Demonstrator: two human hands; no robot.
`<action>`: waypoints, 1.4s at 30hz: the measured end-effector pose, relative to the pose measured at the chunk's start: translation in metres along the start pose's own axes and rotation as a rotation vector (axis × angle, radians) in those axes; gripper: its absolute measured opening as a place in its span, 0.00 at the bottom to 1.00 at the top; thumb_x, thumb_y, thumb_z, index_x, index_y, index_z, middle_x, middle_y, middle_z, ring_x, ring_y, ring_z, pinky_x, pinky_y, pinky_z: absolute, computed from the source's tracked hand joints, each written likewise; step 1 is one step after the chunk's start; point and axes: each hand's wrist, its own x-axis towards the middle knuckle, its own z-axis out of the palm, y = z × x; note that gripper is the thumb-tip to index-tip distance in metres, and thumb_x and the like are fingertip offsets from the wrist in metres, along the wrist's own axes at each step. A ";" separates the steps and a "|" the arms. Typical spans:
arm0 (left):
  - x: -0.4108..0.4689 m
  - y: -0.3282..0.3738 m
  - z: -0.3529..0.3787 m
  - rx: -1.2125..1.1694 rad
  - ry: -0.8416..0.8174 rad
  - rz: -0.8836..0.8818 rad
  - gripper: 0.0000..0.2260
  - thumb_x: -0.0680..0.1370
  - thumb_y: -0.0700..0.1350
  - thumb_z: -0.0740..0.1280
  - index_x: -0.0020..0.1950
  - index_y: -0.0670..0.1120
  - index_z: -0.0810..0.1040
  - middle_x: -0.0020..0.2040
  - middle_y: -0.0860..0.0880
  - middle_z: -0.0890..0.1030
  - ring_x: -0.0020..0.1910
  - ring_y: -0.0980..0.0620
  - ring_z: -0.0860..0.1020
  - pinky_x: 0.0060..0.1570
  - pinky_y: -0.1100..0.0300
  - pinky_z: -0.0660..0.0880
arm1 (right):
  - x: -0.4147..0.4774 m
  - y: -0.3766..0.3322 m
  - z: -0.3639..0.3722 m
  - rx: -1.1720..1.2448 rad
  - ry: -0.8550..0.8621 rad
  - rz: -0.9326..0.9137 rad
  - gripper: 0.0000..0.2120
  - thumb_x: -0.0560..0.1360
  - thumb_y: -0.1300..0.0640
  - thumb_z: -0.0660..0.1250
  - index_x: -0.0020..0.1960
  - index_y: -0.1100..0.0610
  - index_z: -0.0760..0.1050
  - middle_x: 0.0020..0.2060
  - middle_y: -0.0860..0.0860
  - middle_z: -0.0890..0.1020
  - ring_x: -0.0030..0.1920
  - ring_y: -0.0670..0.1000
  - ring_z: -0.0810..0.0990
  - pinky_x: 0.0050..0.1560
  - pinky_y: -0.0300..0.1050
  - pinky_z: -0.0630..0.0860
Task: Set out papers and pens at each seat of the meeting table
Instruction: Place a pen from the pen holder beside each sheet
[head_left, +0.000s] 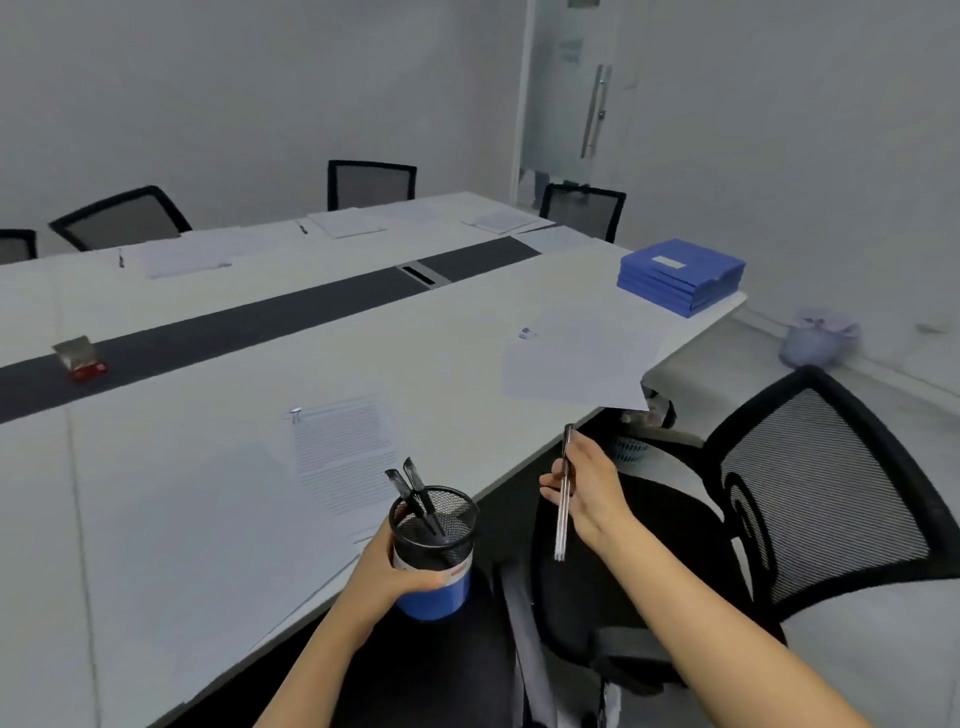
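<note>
My left hand (402, 574) grips a black mesh pen holder (434, 548) with a blue base, just off the near edge of the white meeting table (208, 493); two black pens (415, 491) stand in it. My right hand (587, 491) pinches a single pen (563, 493) nearly upright, over the gap beside the table edge. A clipped printed paper (343, 457) lies on the table just beyond the holder. Another clipped paper (576, 364) lies further right, its corner overhanging the edge. On the far side, papers (182, 257) (345, 223) each have a pen (120, 258) (303, 227) beside them.
A stack of blue folders (680, 275) sits on the table's right corner. A small red box (80, 356) rests on the dark centre strip (260, 317). A black mesh chair (810, 483) stands right of my hands, further chairs along the far side. A bin (821, 338) stands by the wall.
</note>
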 end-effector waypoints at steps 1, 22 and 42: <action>0.000 -0.003 -0.005 -0.001 0.048 -0.009 0.36 0.55 0.49 0.82 0.61 0.55 0.75 0.57 0.57 0.81 0.57 0.59 0.78 0.58 0.58 0.74 | 0.013 0.004 0.007 -0.008 -0.025 0.035 0.11 0.82 0.57 0.54 0.63 0.52 0.68 0.31 0.52 0.70 0.30 0.50 0.71 0.31 0.41 0.72; -0.015 0.001 0.018 -0.154 0.700 -0.086 0.38 0.51 0.50 0.80 0.60 0.51 0.74 0.55 0.55 0.83 0.54 0.58 0.80 0.47 0.67 0.76 | 0.145 0.025 0.097 -0.824 -0.608 0.060 0.23 0.77 0.68 0.58 0.72 0.61 0.64 0.72 0.55 0.64 0.71 0.54 0.65 0.66 0.44 0.64; -0.005 0.036 0.074 0.006 0.335 0.055 0.35 0.57 0.48 0.80 0.62 0.52 0.73 0.57 0.55 0.81 0.57 0.60 0.78 0.53 0.66 0.75 | 0.022 -0.022 0.023 -0.622 -0.701 -0.170 0.09 0.77 0.61 0.64 0.56 0.61 0.77 0.46 0.50 0.78 0.45 0.43 0.75 0.43 0.31 0.71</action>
